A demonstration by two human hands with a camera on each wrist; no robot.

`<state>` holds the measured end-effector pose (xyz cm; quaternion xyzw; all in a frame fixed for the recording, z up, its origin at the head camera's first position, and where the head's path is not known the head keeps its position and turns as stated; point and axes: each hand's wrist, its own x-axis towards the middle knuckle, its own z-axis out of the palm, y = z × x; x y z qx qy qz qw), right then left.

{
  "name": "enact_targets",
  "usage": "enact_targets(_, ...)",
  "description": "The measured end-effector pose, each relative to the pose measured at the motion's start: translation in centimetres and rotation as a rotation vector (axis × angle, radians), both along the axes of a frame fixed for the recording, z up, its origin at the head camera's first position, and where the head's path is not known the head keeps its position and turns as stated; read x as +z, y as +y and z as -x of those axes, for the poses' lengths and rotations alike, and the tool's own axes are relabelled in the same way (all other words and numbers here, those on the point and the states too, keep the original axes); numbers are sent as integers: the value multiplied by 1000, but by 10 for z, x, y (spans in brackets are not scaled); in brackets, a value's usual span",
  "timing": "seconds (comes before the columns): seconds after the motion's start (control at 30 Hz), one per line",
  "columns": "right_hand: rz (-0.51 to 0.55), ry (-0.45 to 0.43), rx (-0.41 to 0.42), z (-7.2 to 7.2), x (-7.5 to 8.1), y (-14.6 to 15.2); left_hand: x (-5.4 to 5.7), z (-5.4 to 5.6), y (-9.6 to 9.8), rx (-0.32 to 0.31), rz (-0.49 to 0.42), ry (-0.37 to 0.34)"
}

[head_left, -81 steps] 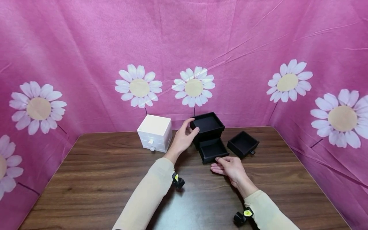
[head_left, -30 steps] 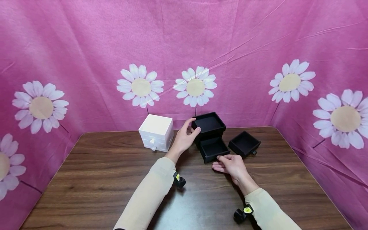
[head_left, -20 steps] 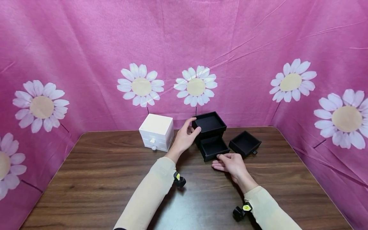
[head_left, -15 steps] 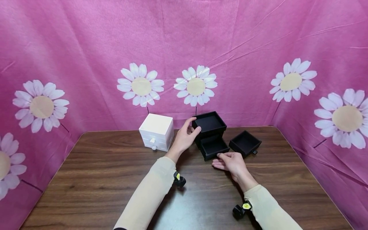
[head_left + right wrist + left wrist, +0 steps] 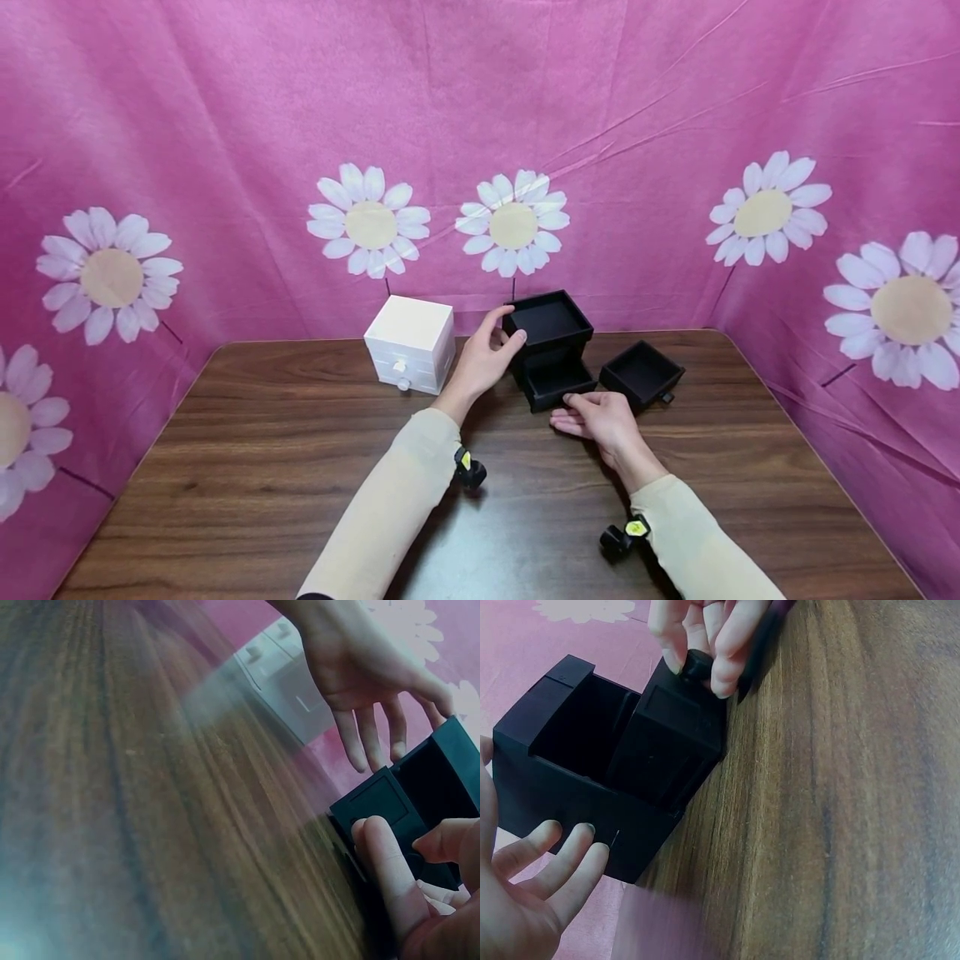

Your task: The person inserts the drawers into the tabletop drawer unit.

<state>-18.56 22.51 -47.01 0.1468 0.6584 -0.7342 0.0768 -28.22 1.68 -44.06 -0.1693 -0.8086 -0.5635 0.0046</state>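
Observation:
A small black drawer chest [image 5: 551, 318] with a recessed top stands near the back of the table. Its lower drawer [image 5: 555, 377] sticks partly out of the front, with no contents showing. My left hand [image 5: 480, 358] holds the chest's left side, thumb at the front top edge and index finger farther back; in the left wrist view the other fingertips press the side wall. With thumb and fingers, my right hand [image 5: 607, 421] pinches the drawer's round black knob [image 5: 697, 666]. A separate black drawer [image 5: 641, 375] with a small knob lies right of the chest.
Left of the chest is a white drawer box [image 5: 410, 342] with two white knobs. The wooden table [image 5: 300, 467] ends at a pink curtain [image 5: 637, 125] with printed daisies. Both wrists carry small black cameras.
The lower drawer has slid some way farther into the chest, and my right hand has moved forward with it. My left hand keeps its hold on the chest.

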Motion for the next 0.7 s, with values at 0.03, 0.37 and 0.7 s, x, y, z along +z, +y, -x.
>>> enact_targets(0.03, 1, 3, -3, 1, 0, 0, 0, 0, 0, -2, 0, 2)
enact_targets(0.37, 26, 18, -10, 11, 1, -4, 0, 2, 0, 8, 9, 19)
enact_targets(0.7, 26, 21, -19, 13, 0, -4, -3, 1, 1, 14, 15, 15)
